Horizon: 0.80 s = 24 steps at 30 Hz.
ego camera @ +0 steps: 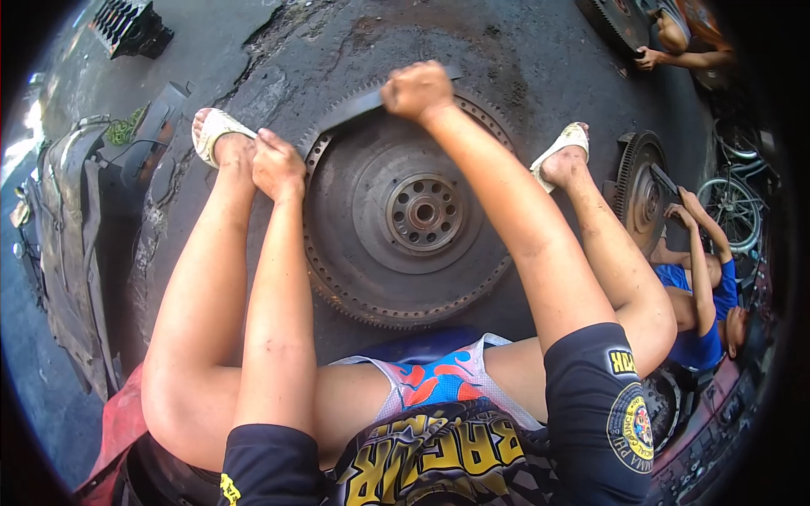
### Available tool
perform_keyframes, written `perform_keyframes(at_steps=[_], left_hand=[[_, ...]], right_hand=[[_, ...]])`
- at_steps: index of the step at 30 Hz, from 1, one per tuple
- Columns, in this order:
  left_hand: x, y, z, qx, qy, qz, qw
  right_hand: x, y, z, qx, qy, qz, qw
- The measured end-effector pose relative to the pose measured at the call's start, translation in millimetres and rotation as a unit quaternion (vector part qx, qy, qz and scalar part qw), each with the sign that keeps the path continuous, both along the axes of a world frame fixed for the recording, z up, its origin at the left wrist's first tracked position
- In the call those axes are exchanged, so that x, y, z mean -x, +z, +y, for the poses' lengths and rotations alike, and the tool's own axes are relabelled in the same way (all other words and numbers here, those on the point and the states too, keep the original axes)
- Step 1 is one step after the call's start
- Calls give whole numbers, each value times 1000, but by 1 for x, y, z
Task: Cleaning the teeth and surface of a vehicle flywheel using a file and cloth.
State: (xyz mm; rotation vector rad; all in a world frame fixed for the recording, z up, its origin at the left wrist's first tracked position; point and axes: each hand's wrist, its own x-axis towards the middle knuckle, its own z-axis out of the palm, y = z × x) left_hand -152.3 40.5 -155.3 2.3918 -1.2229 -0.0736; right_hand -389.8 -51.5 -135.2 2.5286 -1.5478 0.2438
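Observation:
A large toothed metal flywheel [373,152] stands between my legs, with a bolt-holed hub [424,214] and a ring of small holes near its rim. My right hand [417,92] is clenched around a long flat metal bar [354,111], possibly a file, lying across the far rim. That hand is slightly blurred, and a short end of the bar shows beyond it. At the left rim my left hand [278,166] is closed against the flywheel, its fingertips hidden.
To the right, a person in blue [702,341] holds a flat tool on another flywheel [642,190]. A further person's hand [648,58] touches a third flywheel [617,22]. A bicycle wheel [731,215] stands behind. Left are a battered metal part [73,240] and a dark ribbed block [130,28].

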Motion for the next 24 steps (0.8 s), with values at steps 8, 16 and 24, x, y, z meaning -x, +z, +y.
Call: perform_keyframes(at_steps=[8,16,24], left_hand=[[19,22,-12,-82,-22,78,993],[23,6,-10,-110,11,25,994],[18,5,-8,-131,-15,38,991]], right_hand=[[204,31,43,-11,-235,64,970],[71,14,24,-39,-215,-75,973],[141,28,43,-95,-248,-52,963]])
